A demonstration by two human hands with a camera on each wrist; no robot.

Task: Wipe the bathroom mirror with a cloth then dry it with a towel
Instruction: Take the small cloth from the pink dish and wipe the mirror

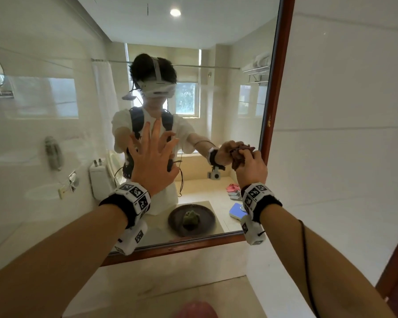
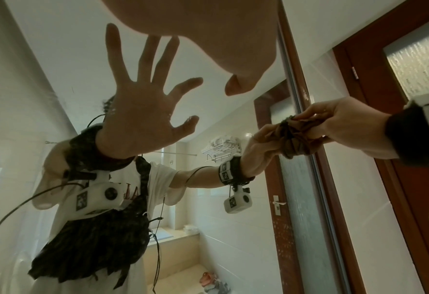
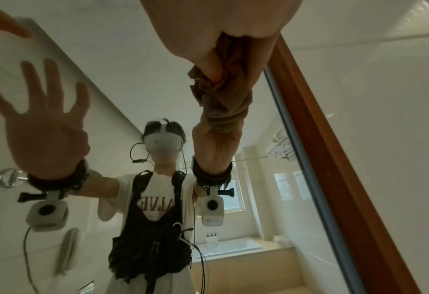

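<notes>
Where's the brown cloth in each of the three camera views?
Head: the brown cloth sits right of centre, bunched in the right hand against the mirror's right edge.
Left wrist: cloth at mid right.
Right wrist: cloth at upper centre.
Shared landmark: the mirror's wooden frame beside it.

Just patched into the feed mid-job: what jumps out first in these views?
The right hand grips a bunched brown cloth against the large wood-framed wall mirror, close to its right edge. The left hand is spread flat with straight fingers at the glass near the middle. A dark round plate shows reflected low in the mirror.
</notes>
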